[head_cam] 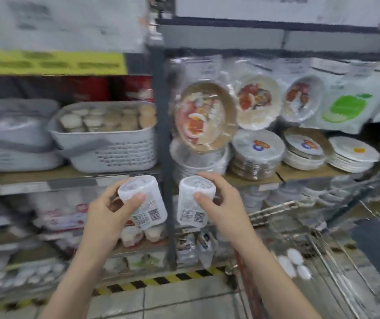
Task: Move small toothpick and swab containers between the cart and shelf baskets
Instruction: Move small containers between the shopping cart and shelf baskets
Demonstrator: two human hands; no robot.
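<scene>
My left hand [106,212] grips a small clear plastic container [146,203] with a barcode label, tilted with its lid end up. My right hand [221,203] grips a second, similar container [194,202] just to the right of a grey shelf post. Both are held in front of the shelf edge, below a white slotted basket [124,153] on the middle shelf. That basket is filled with several round-lidded small containers [106,119]. A wire cart [322,238] stands at the lower right with a few white containers [296,261] inside it.
A grey shelf post [161,111] rises between my two hands. Stacks of wrapped disposable plates [258,155] fill the shelf to the right. A grey bag [11,134] sits left of the basket. Yellow-black tape [161,280] marks the floor edge.
</scene>
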